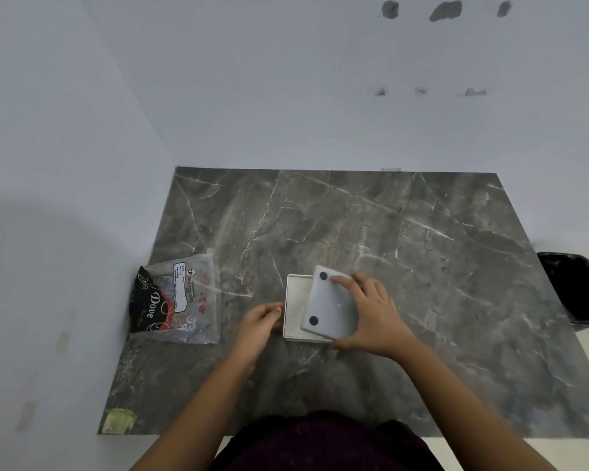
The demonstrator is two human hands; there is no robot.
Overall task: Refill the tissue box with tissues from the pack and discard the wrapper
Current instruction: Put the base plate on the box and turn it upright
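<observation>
A white square tissue box [295, 307] lies on the dark marble table [422, 266], its open side facing up. My right hand [371, 314] grips the box's grey base panel [329, 305], which has two dark round feet and sits tilted over the right part of the box. My left hand [261, 321] rests against the box's left wall, fingers curled. A clear plastic wrapper [181, 300] with black, red and white print lies at the table's left edge, apart from both hands. Whether tissues are inside the box is hidden.
White walls meet the table at the back and the left. A black bin [578, 290] stands on the floor off the table's right edge. A greenish patch [118, 421] marks the table's near left corner.
</observation>
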